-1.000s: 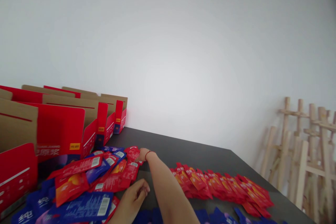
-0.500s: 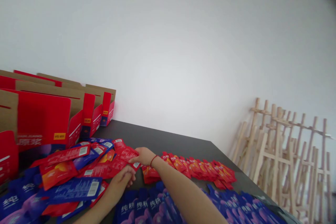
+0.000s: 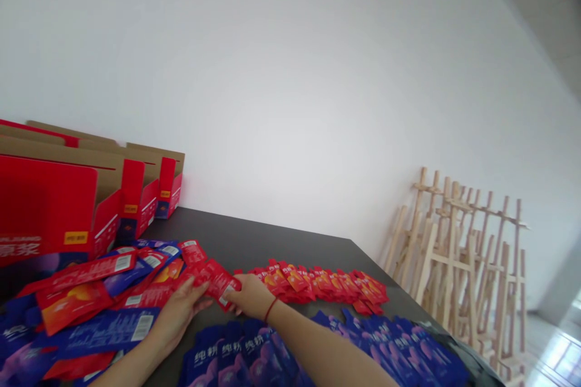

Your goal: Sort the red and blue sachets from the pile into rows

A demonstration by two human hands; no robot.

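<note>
Head view: red sachet (image 3: 216, 282) sits between both hands, above the dark table (image 3: 254, 233). Right hand (image 3: 252, 296) fingers (image 3: 232, 303) pinch its lower end; left hand (image 3: 179, 314) fingers lie extended against it, grip unclear. Mixed sachet pile (image 3: 95, 296) lies left, red sachet row (image 3: 318, 284) right, blue sachets (image 3: 236, 357) front; red cardboard boxes (image 3: 131, 193) stand beyond.

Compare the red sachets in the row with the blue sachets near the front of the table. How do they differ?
The red sachets lie farther back on the dark table, while the blue sachets lie closer to the person. The red ones show orange art; the blue ones show purple art with white characters. Both are flat pouches, laid overlapping.
</note>
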